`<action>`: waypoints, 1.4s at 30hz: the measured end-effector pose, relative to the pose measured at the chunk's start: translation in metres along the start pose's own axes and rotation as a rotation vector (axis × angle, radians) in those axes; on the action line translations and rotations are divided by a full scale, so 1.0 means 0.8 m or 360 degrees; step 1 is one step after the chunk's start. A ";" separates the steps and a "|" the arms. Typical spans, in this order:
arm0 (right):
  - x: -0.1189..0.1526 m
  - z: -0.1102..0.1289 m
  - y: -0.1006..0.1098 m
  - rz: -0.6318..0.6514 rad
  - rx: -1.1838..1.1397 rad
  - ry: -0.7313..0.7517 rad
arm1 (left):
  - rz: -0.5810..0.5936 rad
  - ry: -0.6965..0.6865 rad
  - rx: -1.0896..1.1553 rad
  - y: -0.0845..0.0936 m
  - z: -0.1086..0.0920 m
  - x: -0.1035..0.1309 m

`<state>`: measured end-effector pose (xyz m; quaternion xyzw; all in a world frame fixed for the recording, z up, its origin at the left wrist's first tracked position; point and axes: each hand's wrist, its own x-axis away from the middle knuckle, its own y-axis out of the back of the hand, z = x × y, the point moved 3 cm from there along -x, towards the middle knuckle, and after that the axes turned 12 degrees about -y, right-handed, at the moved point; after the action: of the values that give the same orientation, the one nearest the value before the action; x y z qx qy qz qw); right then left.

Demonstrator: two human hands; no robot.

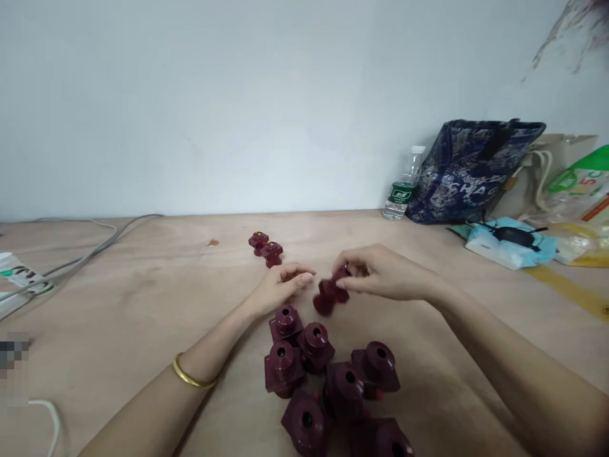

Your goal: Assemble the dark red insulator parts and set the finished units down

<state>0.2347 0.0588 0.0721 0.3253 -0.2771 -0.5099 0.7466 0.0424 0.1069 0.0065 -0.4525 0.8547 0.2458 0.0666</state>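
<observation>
Between the thumb and fingers of my right hand is a dark red part, tilted and slightly blurred, above the table. My left hand is just left of it, thumb and fingers apart, with nothing visible in it. Several maroon parts with round collars and dark holes, such as one nearest my left hand, stand in a loose group below both hands. Two dark red parts, the nearer one touching or almost touching the other, stand beyond my left hand.
At the back right are a water bottle, a dark blue patterned bag and a light blue packet with a black object on it. Grey cables and a white packet lie at the left. A wall rises behind the table.
</observation>
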 end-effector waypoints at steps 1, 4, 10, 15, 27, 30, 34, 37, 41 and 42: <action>-0.008 -0.008 -0.005 -0.0117 -0.0149 -0.0074 | 0.0033 -0.0024 0.0066 -0.004 -0.003 -0.001; -0.030 -0.025 -0.033 -0.0131 -0.0716 -0.0306 | -0.0096 -0.0150 -0.0201 -0.001 -0.009 -0.005; -0.042 -0.018 -0.063 -0.0368 -0.0546 0.0027 | 0.0033 -0.0021 -0.0313 0.010 -0.008 -0.003; -0.035 -0.019 -0.048 -0.0602 -0.0059 0.0317 | -0.0189 0.0182 -0.0056 0.024 0.008 0.000; -0.006 0.011 -0.037 -0.0202 0.0212 0.0105 | -0.0845 -0.0044 -0.1083 0.043 0.014 0.003; 0.014 0.038 -0.040 0.0366 -0.0079 0.0148 | -0.0626 -0.0098 -0.0731 0.032 0.006 0.006; 0.012 0.037 -0.032 0.0326 -0.0131 0.0197 | -0.0009 0.0133 0.0096 0.004 0.008 0.005; -0.005 0.012 -0.020 0.0062 -0.0426 0.0005 | 0.0191 0.0143 0.0457 -0.005 0.003 0.002; -0.020 -0.015 -0.016 -0.0126 -0.0600 -0.0130 | 0.0177 0.0136 0.0314 -0.003 -0.004 -0.003; -0.023 -0.019 -0.016 -0.0162 -0.0570 -0.0116 | 0.0192 0.0174 0.0230 -0.003 -0.004 -0.004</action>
<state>0.2326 0.0755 0.0512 0.1822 -0.1919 -0.5996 0.7552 0.0461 0.1067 0.0094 -0.4069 0.8982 0.1621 0.0375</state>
